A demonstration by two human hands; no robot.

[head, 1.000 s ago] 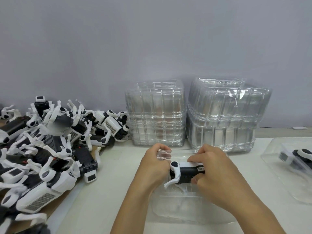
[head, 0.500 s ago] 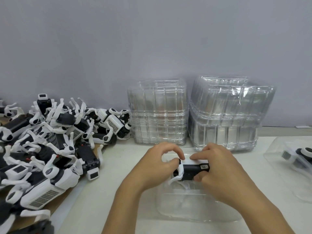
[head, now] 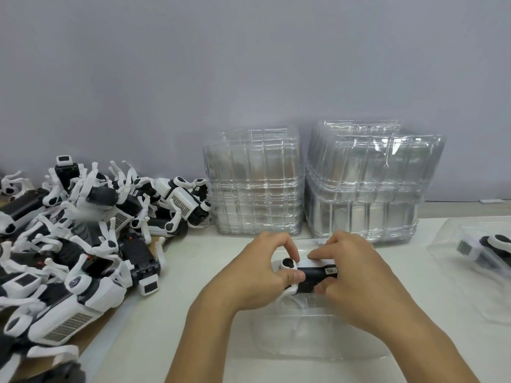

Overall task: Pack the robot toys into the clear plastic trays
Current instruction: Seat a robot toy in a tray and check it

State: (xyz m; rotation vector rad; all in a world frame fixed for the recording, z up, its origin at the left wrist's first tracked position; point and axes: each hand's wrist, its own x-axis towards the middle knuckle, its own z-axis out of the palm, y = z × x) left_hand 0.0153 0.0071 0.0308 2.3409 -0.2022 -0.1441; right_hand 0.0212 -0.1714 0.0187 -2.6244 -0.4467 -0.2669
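Clear plastic tray [head: 318, 338] under robot toy [head: 312, 273] — both hands' fingers [head: 318, 254] curled round it; table edge left.

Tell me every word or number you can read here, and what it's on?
None can be read.
Small white label on the robot toy held in both hands: dark marks, too blurred to read.
Toys in the pile: only vent grilles show, no words.
Stacked clear trays: no print visible.
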